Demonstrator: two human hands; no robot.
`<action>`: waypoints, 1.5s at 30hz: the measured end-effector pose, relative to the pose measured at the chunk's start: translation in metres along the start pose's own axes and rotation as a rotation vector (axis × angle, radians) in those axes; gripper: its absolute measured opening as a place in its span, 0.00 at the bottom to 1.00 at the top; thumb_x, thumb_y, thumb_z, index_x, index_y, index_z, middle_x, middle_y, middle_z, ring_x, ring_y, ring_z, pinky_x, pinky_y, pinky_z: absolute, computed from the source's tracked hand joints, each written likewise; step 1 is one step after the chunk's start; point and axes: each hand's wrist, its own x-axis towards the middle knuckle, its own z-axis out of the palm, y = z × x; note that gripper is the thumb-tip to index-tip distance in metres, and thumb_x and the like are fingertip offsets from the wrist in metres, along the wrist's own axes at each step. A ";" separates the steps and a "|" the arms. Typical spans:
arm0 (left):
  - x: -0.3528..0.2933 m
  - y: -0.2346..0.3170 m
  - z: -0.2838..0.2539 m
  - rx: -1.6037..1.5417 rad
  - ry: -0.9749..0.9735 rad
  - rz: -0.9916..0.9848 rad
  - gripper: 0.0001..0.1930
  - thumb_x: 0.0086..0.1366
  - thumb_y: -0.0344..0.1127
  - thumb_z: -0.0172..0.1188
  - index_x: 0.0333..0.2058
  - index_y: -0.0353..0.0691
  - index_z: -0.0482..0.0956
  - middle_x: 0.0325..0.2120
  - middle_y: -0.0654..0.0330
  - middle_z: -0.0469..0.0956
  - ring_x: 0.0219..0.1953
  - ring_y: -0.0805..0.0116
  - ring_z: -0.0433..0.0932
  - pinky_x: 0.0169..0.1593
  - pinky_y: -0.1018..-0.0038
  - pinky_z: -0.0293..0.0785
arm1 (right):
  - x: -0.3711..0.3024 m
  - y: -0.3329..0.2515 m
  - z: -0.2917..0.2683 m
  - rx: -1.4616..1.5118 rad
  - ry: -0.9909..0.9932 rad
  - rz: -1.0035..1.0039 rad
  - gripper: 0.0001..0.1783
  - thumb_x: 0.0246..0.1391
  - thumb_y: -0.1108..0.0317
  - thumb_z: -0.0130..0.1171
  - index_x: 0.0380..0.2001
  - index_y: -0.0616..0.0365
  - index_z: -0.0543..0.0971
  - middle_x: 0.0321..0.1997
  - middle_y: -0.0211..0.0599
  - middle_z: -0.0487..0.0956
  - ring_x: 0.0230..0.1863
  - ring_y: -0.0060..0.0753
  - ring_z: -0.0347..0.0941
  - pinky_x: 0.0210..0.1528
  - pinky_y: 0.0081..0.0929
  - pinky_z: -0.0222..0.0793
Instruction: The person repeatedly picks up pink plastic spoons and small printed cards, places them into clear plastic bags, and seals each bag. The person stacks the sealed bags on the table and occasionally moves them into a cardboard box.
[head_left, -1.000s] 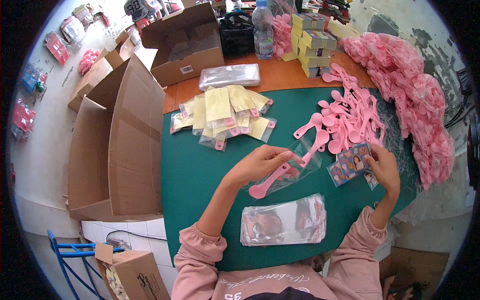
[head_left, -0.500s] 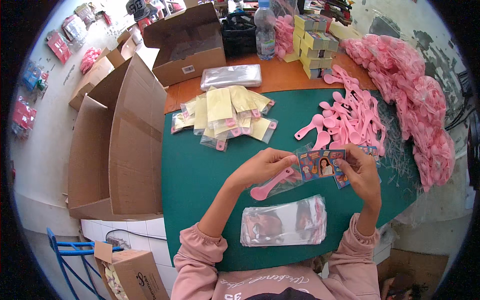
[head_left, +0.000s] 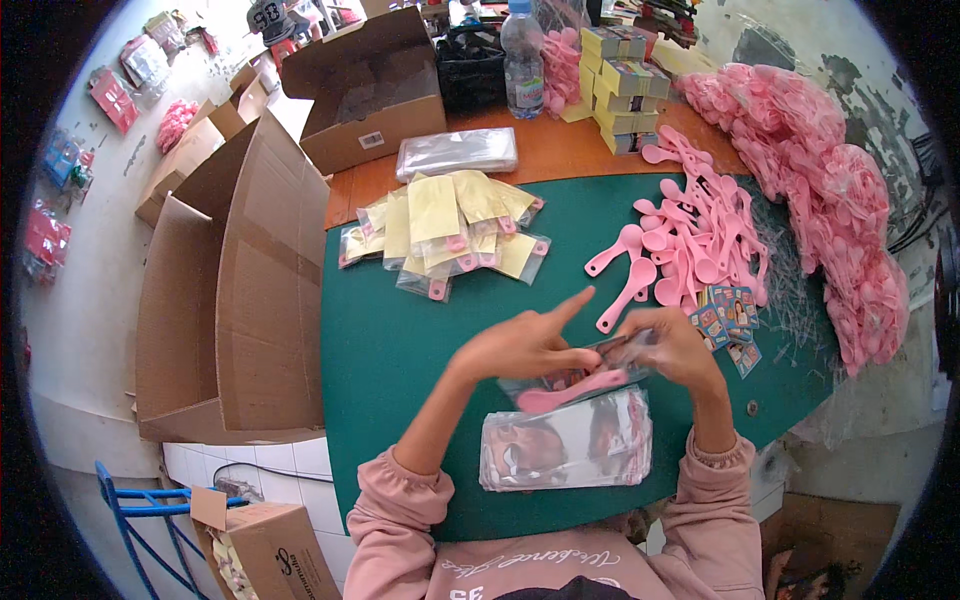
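Observation:
Just above the front stack of clear bags, both hands work at a clear plastic bag (head_left: 520, 388) with a pink spoon (head_left: 570, 391) in it. My left hand (head_left: 515, 345) stretches its index finger out while its thumb presses on the bag; its other fingers are hidden. At the bag's right end, my right hand (head_left: 675, 345) has its fingers closed on the plastic, slightly smeared by motion. A dark printed card (head_left: 618, 347) shows partly between the hands; whether it lies inside the bag I cannot tell. Below them lies the stack of clear bags (head_left: 565, 440).
Loose pink spoons (head_left: 690, 240) and printed cards (head_left: 735, 315) lie to the right. Filled bags with yellow cards (head_left: 435, 210) are piled farther left. An open carton (head_left: 270, 290) flanks the table (head_left: 390, 350). Bundled cards (head_left: 625, 90) and a bottle (head_left: 523, 60) stand behind.
The card I held up has come down to the bag, mostly covered by my right hand. My left index finger has stretched out, and the bag with the spoon has shifted right.

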 end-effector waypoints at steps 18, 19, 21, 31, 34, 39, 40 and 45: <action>-0.007 -0.025 0.055 -1.084 0.351 -0.119 0.27 0.66 0.37 0.42 0.59 0.47 0.41 0.43 0.46 0.70 0.45 0.60 0.72 0.44 0.70 0.71 | 0.019 -0.007 0.014 -0.122 0.430 -0.174 0.15 0.40 0.70 0.62 0.34 0.63 0.76 0.29 0.37 0.77 0.29 0.24 0.72 0.32 0.20 0.67; -0.010 -0.024 0.059 -1.134 0.326 -0.132 0.27 0.68 0.39 0.36 0.60 0.48 0.34 0.42 0.45 0.70 0.45 0.59 0.73 0.45 0.67 0.72 | 0.017 -0.013 0.018 -0.227 0.308 -0.233 0.15 0.40 0.70 0.62 0.35 0.62 0.74 0.35 0.40 0.76 0.35 0.33 0.73 0.36 0.25 0.68; -0.015 -0.028 0.058 -1.093 0.351 -0.108 0.27 0.67 0.37 0.36 0.60 0.49 0.34 0.43 0.45 0.70 0.45 0.58 0.73 0.45 0.66 0.72 | 0.014 -0.016 0.025 -0.362 0.214 -0.287 0.17 0.39 0.71 0.62 0.37 0.59 0.75 0.37 0.38 0.75 0.36 0.35 0.72 0.37 0.25 0.68; -0.049 -0.018 0.029 -0.729 0.078 -0.285 0.35 0.64 0.28 0.41 0.60 0.46 0.28 0.37 0.46 0.73 0.38 0.61 0.77 0.42 0.68 0.75 | 0.001 -0.013 0.054 -0.576 -0.005 -0.363 0.13 0.36 0.70 0.63 0.28 0.57 0.73 0.32 0.38 0.67 0.36 0.39 0.65 0.39 0.32 0.63; -0.052 -0.028 0.035 -0.631 0.078 -0.216 0.36 0.64 0.27 0.42 0.61 0.47 0.28 0.36 0.46 0.74 0.39 0.61 0.76 0.44 0.69 0.73 | 0.000 -0.015 0.058 -0.556 -0.042 -0.376 0.11 0.37 0.67 0.61 0.27 0.56 0.72 0.31 0.37 0.67 0.38 0.39 0.64 0.40 0.34 0.60; -0.051 -0.032 0.039 -0.793 0.109 -0.173 0.37 0.63 0.26 0.45 0.61 0.45 0.30 0.36 0.47 0.74 0.39 0.65 0.76 0.46 0.72 0.72 | 0.000 -0.011 0.072 -0.605 -0.005 -0.468 0.11 0.38 0.67 0.60 0.26 0.56 0.71 0.30 0.36 0.67 0.36 0.37 0.65 0.37 0.31 0.60; -0.051 -0.031 0.038 -0.814 0.118 -0.188 0.36 0.62 0.27 0.46 0.61 0.43 0.31 0.37 0.48 0.73 0.39 0.66 0.75 0.46 0.73 0.71 | 0.000 -0.011 0.074 -0.604 -0.007 -0.468 0.11 0.38 0.67 0.60 0.26 0.56 0.71 0.30 0.36 0.67 0.36 0.37 0.65 0.37 0.31 0.60; -0.047 -0.027 0.040 -0.983 0.202 -0.217 0.36 0.62 0.28 0.48 0.61 0.39 0.34 0.40 0.51 0.71 0.39 0.69 0.74 0.47 0.74 0.71 | -0.003 -0.014 0.084 -1.016 0.211 -0.610 0.11 0.34 0.71 0.60 0.25 0.59 0.72 0.27 0.35 0.67 0.33 0.33 0.65 0.37 0.30 0.59</action>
